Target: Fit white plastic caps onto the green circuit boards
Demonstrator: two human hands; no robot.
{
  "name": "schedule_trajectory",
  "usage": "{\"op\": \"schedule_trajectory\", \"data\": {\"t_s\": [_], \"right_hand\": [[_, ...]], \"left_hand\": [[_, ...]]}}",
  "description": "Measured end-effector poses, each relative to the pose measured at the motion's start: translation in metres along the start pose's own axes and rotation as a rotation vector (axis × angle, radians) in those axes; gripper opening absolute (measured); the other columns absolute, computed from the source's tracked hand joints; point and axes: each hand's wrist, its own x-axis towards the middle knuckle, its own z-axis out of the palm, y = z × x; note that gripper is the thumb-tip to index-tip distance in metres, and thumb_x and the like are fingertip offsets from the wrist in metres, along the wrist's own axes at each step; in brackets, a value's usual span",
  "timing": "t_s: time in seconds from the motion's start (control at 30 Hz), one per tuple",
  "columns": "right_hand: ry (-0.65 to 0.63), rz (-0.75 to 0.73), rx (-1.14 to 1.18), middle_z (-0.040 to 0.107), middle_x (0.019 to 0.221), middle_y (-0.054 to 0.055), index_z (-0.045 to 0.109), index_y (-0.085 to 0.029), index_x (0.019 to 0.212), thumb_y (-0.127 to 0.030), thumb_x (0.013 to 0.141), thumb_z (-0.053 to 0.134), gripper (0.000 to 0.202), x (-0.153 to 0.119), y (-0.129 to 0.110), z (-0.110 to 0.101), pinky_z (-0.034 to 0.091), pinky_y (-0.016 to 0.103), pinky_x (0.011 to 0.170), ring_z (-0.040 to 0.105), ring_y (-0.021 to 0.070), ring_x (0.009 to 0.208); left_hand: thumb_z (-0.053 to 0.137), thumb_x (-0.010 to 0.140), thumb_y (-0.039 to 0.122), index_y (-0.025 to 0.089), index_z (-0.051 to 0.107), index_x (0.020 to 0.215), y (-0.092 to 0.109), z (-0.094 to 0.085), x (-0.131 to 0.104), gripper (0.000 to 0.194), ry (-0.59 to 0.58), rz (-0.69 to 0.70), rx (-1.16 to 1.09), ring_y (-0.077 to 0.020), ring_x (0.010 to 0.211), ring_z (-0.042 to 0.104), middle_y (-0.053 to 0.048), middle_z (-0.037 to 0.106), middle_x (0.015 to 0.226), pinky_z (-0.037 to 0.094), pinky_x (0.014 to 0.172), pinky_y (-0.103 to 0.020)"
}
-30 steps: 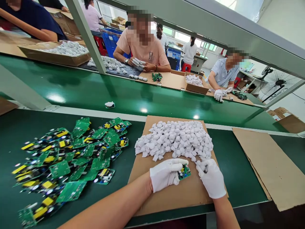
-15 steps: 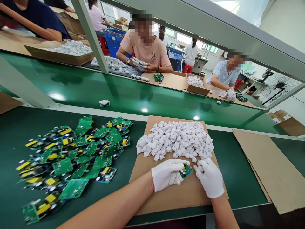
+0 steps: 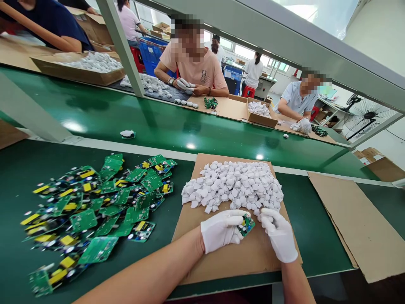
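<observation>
In a white glove, my left hand (image 3: 223,230) grips a small green circuit board (image 3: 246,225) between thumb and fingers, components showing. My right hand (image 3: 278,232), also gloved, is just right of the board, apart from it, at the front edge of a heap of white pieces (image 3: 232,185). Its fingers are curled together near the white pieces; whether they hold one is hidden. Both hands are over a brown cardboard sheet (image 3: 202,270). Left of the sheet lies a large pile of green boards with yellow parts (image 3: 98,211).
Behind the bench runs a green belt (image 3: 158,126) carrying a board with a white piece (image 3: 128,134) and a small white item (image 3: 286,136). A slanted metal frame (image 3: 284,42) crosses above. Flat cardboard (image 3: 363,223) lies right. Several people sit or stand beyond.
My right hand has moved slightly up toward the white heap. The items on the belt have shifted left. My left hand still holds the board, nearly unmoved.
</observation>
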Motion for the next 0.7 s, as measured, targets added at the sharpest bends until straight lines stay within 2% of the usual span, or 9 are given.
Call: {"op": "schedule_trajectory", "data": {"t_s": [0.13,0.23,0.33,0.4,0.5,0.6,0.7], "right_hand": [[0.247,0.217,0.43,0.051,0.065,-0.003,0.057,-0.019,0.108,-0.044,0.081,0.056,0.037,0.004,-0.007,-0.01,0.033,0.018,0.039,0.044,0.008,0.048],[0.178,0.238,0.671,0.046,0.065,-0.006,0.054,-0.023,0.109,-0.042,0.078,0.061,0.037,0.006,-0.012,-0.011,0.032,0.017,0.038,0.041,0.0058,0.045],[0.049,0.249,0.644,0.046,0.056,-0.008,0.052,-0.023,0.108,-0.038,0.075,0.067,0.039,0.004,-0.019,-0.003,0.031,0.016,0.035,0.038,0.0048,0.037],[-0.055,0.244,0.604,0.05,0.054,-0.006,0.054,-0.02,0.105,-0.043,0.079,0.061,0.036,0.003,-0.023,0.004,0.028,0.017,0.031,0.037,0.0045,0.032],[-0.155,0.177,0.569,0.057,0.058,-0.001,0.059,-0.016,0.095,-0.05,0.086,0.046,0.038,0.006,-0.029,0.012,0.025,0.017,0.028,0.037,0.0042,0.028],[-0.113,0.129,0.558,0.054,0.055,-0.003,0.06,-0.017,0.091,-0.047,0.087,0.047,0.033,0.014,-0.032,0.022,0.027,0.017,0.03,0.035,0.0036,0.03],[-0.047,0.142,0.555,0.055,0.058,-0.003,0.059,-0.019,0.091,-0.041,0.077,0.062,0.026,0.019,-0.034,0.032,0.033,0.018,0.033,0.044,0.0071,0.039]], "left_hand": [[0.067,0.071,0.023,0.012,0.059,0.101,0.0,0.0,-0.001,0.033,-0.015,0.005,-0.016,-0.0084,0.053,0.058,-0.003,0.059,0.074,0.047,0.05,-0.02],[0.066,0.072,0.022,0.013,0.059,0.099,0.002,0.002,-0.001,0.029,-0.015,0.027,-0.013,-0.0092,0.056,0.059,-0.004,0.06,0.073,0.045,0.047,-0.017],[0.064,0.074,0.023,0.012,0.06,0.096,0.005,0.005,-0.001,0.025,-0.003,0.063,0.029,-0.0099,0.061,0.061,-0.009,0.063,0.09,0.044,0.045,-0.016],[0.062,0.076,0.024,0.011,0.059,0.096,0.007,0.007,-0.002,0.024,-0.001,0.084,0.072,-0.0122,0.065,0.063,-0.013,0.061,0.103,0.047,0.047,-0.018],[0.062,0.076,0.026,0.014,0.056,0.101,0.009,0.009,-0.003,0.028,0.034,0.126,0.097,-0.0161,0.07,0.066,-0.014,0.061,0.105,0.049,0.051,-0.02],[0.065,0.075,0.026,0.018,0.05,0.115,0.01,0.01,-0.003,0.044,0.072,0.167,0.071,-0.0174,0.074,0.066,-0.012,0.061,0.103,0.049,0.054,-0.021],[0.067,0.073,0.024,0.017,0.05,0.118,0.011,0.01,-0.002,0.049,0.094,0.192,0.049,-0.0171,0.076,0.066,-0.011,0.061,0.103,0.05,0.058,-0.022]]}}
